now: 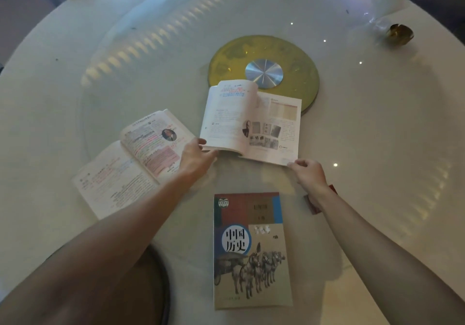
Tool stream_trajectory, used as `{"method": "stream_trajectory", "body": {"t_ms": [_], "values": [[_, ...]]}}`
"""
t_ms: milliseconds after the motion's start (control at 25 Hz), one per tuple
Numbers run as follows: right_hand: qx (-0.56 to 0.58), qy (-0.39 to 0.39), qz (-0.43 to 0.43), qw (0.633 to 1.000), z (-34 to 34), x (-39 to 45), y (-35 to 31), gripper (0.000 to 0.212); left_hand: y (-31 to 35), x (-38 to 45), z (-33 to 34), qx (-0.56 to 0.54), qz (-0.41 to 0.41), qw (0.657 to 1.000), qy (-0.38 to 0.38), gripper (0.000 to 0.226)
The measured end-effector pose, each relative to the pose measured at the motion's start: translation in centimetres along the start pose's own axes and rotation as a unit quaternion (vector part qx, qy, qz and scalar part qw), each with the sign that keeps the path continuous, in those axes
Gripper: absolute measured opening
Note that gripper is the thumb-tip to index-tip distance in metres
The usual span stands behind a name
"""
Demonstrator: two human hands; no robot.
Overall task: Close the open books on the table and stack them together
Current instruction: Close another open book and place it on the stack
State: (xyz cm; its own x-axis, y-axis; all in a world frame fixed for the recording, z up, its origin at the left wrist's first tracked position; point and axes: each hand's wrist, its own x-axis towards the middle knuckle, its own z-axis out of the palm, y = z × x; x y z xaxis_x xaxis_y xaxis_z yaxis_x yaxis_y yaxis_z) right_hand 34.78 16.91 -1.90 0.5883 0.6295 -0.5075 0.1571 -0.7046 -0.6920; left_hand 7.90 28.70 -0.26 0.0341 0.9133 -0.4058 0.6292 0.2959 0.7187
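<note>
1. Left hand (195, 157) closed on the near left corner of the middle open book (251, 123), fingers tucked under its raised pages.
2. Right hand (308, 173) pinching that book's near right corner.
3. Second open book (130, 161) flat at left; closed history book (251, 251) nearest.
4. Round, glossy white table (377, 123), yellow disc (264, 55) at centre.

closed book (251, 251) cover reads 中国历史; open books' print too blurred
</note>
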Motion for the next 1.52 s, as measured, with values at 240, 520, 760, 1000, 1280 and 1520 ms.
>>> {"method": "stream_trajectory", "body": {"t_ms": [240, 520, 760, 1000, 1280, 1520], "values": [[0.047, 0.015, 0.047, 0.998, 0.9, 5.6, -2.1, 0.017, 1.3, 6.3, 1.3, -0.054, -0.08, 0.995, -0.011, 0.079], [0.128, 0.023, 0.116, 0.985, 2.1, 7.8, -3.1, 0.019, 2.1, 8.2, 2.6, -0.077, -0.15, 0.984, -0.061, 0.055], [0.083, -0.019, 0.115, 0.99, 2.4, 7.4, -2.3, 0.022, 2.1, 6.6, 2.0, -0.213, -0.11, 0.967, -0.09, 0.03], [0.059, -0.034, 0.033, 0.997, 1.6, 5.2, -1.3, 0.021, 3.5, 4.5, 0.5, -0.232, -0.013, 0.965, -0.119, 0.039], [0.244, -0.057, 0.092, 0.964, 2.0, 4.0, -0.1, 0.03, 4.9, 2.3, 4.8, -0.175, -0.051, 0.953, -0.242, 0.065], [0.202, -0.076, 0.069, 0.974, 2.3, 4.3, 0.4, 0.037, 3.0, 2.2, 6.6, -0.067, -0.054, 0.982, -0.165, 0.06]]}}
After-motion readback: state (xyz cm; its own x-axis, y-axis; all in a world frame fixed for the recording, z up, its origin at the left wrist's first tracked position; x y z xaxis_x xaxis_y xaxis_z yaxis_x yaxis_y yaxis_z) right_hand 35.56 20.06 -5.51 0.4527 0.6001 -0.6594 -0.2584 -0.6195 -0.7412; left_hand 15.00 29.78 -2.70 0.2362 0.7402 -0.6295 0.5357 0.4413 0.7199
